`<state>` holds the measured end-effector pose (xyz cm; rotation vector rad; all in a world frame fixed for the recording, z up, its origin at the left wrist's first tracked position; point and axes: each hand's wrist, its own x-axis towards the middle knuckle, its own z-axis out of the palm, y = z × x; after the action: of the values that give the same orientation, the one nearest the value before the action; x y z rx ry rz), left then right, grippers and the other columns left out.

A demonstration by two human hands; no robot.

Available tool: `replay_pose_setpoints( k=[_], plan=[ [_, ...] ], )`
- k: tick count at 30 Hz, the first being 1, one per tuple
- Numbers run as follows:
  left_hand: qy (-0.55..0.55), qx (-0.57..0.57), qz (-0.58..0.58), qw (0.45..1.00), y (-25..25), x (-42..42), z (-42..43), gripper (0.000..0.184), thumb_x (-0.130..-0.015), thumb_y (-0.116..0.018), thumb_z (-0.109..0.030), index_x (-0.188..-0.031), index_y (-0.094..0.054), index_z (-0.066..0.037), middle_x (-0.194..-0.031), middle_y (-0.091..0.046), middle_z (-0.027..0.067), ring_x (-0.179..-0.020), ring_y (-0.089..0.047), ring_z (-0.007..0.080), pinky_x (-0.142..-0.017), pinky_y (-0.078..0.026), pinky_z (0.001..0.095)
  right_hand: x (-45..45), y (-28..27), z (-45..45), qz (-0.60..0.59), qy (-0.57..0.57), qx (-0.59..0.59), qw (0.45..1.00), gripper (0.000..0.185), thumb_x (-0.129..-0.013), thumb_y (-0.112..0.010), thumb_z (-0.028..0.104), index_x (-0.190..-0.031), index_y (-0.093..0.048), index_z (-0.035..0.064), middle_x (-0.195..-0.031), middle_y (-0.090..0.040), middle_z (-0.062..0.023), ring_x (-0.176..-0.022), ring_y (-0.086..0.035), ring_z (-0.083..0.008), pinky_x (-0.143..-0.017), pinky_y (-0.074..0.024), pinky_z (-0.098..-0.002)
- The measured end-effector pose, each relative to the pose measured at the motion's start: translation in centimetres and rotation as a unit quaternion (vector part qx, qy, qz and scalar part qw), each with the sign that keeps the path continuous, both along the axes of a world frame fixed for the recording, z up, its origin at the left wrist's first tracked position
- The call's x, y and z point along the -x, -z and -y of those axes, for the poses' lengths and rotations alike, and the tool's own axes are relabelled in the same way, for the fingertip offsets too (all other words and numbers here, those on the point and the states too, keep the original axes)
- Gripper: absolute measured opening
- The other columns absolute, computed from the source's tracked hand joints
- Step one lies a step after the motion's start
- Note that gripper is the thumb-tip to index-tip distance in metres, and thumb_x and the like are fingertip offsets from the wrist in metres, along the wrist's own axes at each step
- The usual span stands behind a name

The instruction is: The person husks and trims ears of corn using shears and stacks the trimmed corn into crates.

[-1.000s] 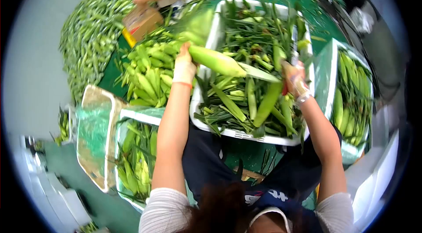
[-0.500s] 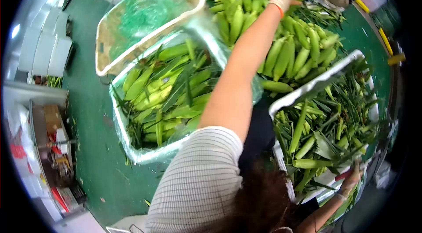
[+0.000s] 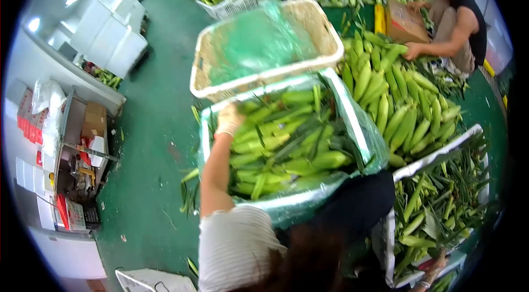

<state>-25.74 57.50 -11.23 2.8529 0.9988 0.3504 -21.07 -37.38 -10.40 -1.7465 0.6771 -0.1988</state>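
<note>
My left hand (image 3: 228, 118), in a pale glove, is inside the left side of a plastic-lined crate (image 3: 355, 110). Its fingers curl over an ear of corn (image 3: 250, 106) in green husk; the fingertips are partly hidden. More husked ears lie across the crate with loose leaves among them. At the lower right, my right hand (image 3: 438, 264) is closed around a red-handled tool (image 3: 425, 264), whose working end I cannot make out. It is at the near edge of a white foam box (image 3: 390, 248) full of stripped husks and leaves (image 3: 441, 204).
A cream basket (image 3: 330, 44) holding green plastic film stands behind the crate. Beside them is a heap of corn (image 3: 402, 110). A co-worker (image 3: 468, 24) crouches near a cardboard box (image 3: 406, 23), one hand at the heap. Shelving (image 3: 82, 148) stands left across the green floor.
My left hand has come back from the corn heap to the left side of the lined crate. My right hand stays by the husk box. The view has shifted, showing more of the co-worker.
</note>
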Motion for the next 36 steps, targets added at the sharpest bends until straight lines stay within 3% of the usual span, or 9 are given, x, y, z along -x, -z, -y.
replay_pose_setpoints(
  k=[4, 10, 13, 16, 18, 21, 27, 32, 36],
  plan=[
    [0.035, -0.074, -0.088, 0.993, 4.1, -4.0, -1.7, 0.036, -0.071, -0.072, -0.029, -0.099, -0.065, -0.009, -0.097, -0.065, 0.0153, -0.09, -0.063, 0.033, -0.081, -0.05, 0.0409, -1.1, -0.8, -2.9, 0.029, -0.068, 0.095, 0.993, 0.059, -0.08, -0.07, 0.028, -0.124, -0.045, -0.004, -0.107, -0.057, -0.0114, -0.088, -0.054, -0.0195, -0.076, -0.0453, -0.0311],
    [0.099, 0.039, 0.224, 0.969, -12.0, -8.8, 4.5, 0.035, -0.078, -0.067, -0.033, -0.099, -0.062, -0.006, -0.094, -0.063, 0.0193, -0.087, -0.061, 0.0377, -0.076, -0.049, 0.0458, 0.1, -2.2, -4.1, -0.013, -0.112, 0.266, 0.957, 0.078, -0.074, -0.068, 0.009, -0.142, -0.03, 0.0053, -0.132, -0.047, -0.0144, -0.118, -0.047, -0.0264, -0.097, -0.0386, -0.0334],
    [0.066, 0.251, 0.308, 0.915, -20.8, -13.0, 11.5, 0.054, -0.085, -0.063, -0.045, -0.117, -0.053, -0.002, -0.102, -0.063, 0.0195, -0.095, -0.059, 0.0297, -0.083, -0.047, 0.0375, 1.7, -8.7, -17.3, 0.003, -0.19, 0.364, 0.912, 0.09, -0.069, -0.076, 0.026, -0.143, -0.027, 0.0046, -0.138, -0.044, -0.0166, -0.126, -0.043, -0.0306, -0.102, -0.0378, -0.0362],
    [0.21, 0.591, 0.52, 0.58, -18.6, -23.0, 19.0, 0.039, -0.082, -0.058, -0.03, -0.108, -0.058, -0.001, -0.102, -0.063, 0.0165, -0.096, -0.059, 0.0303, -0.089, -0.046, 0.0408, 2.5, -14.6, -28.9, -0.113, -0.267, 0.307, 0.907, 0.097, -0.063, -0.08, 0.027, -0.142, -0.028, 0.0029, -0.133, -0.047, -0.0217, -0.122, -0.046, -0.0338, -0.101, -0.0386, -0.0369],
    [0.113, 0.792, 0.509, 0.317, -18.0, -26.1, 28.8, 0.037, -0.079, -0.057, -0.03, -0.1, -0.06, 0.0, -0.1, -0.063, 0.017, -0.095, -0.058, 0.0312, -0.091, -0.046, 0.0441, 1.6, -12.9, -30.9, -0.056, -0.294, 0.25, 0.921, 0.088, -0.066, -0.079, 0.039, -0.132, -0.035, 0.0006, -0.114, -0.057, -0.0186, -0.102, -0.058, -0.0306, -0.089, -0.0462, -0.0384],
    [0.017, 0.91, 0.344, 0.23, -15.8, -28.2, 40.4, 0.032, -0.081, -0.052, -0.039, -0.098, -0.055, -0.012, -0.107, -0.059, 0.0081, -0.094, -0.054, 0.0259, -0.087, -0.044, 0.0418, 0.1, -12.3, -31.0, -0.068, -0.229, 0.125, 0.963, 0.096, -0.067, -0.079, 0.041, -0.134, -0.028, -0.0045, -0.108, -0.059, -0.0167, -0.099, -0.058, -0.0242, -0.085, -0.0468, -0.0334],
    [-0.055, 0.899, 0.253, 0.352, -12.1, -28.9, 53.8, 0.04, -0.087, -0.048, -0.046, -0.101, -0.055, -0.008, -0.11, -0.058, 0.0097, -0.089, -0.055, 0.0276, -0.086, -0.045, 0.0408, -2.2, -10.6, -26.2, 0.011, -0.136, 0.119, 0.984, 0.09, -0.064, -0.079, 0.042, -0.123, -0.034, -0.0074, -0.111, -0.056, -0.0248, -0.103, -0.056, -0.0341, -0.092, -0.0442, -0.0375],
    [-0.06, 0.883, 0.243, 0.398, -9.6, -28.8, 56.7, 0.049, -0.088, -0.052, -0.043, -0.109, -0.055, 0.0, -0.105, -0.059, 0.0121, -0.088, -0.056, 0.0252, -0.079, -0.047, 0.0375, -4.5, -9.0, -23.2, 0.04, -0.128, 0.151, 0.979, 0.05, -0.07, -0.078, 0.025, -0.105, -0.052, 0.0012, -0.082, -0.06, -0.0079, -0.069, -0.058, -0.0179, -0.062, -0.0497, -0.0316],
    [0.023, 0.862, 0.26, 0.434, -8.9, -30.8, 55.1, 0.054, -0.087, -0.056, -0.05, -0.1, -0.057, 0.002, -0.093, -0.062, 0.0139, -0.074, -0.059, 0.0254, -0.07, -0.05, 0.0374, -2.9, -6.0, -19.8, -0.071, -0.118, 0.064, 0.988, 0.031, -0.075, -0.071, 0.024, -0.087, -0.057, -0.0001, -0.069, -0.062, -0.0101, -0.056, -0.059, -0.0198, -0.055, -0.0496, -0.0326]
  ],
)
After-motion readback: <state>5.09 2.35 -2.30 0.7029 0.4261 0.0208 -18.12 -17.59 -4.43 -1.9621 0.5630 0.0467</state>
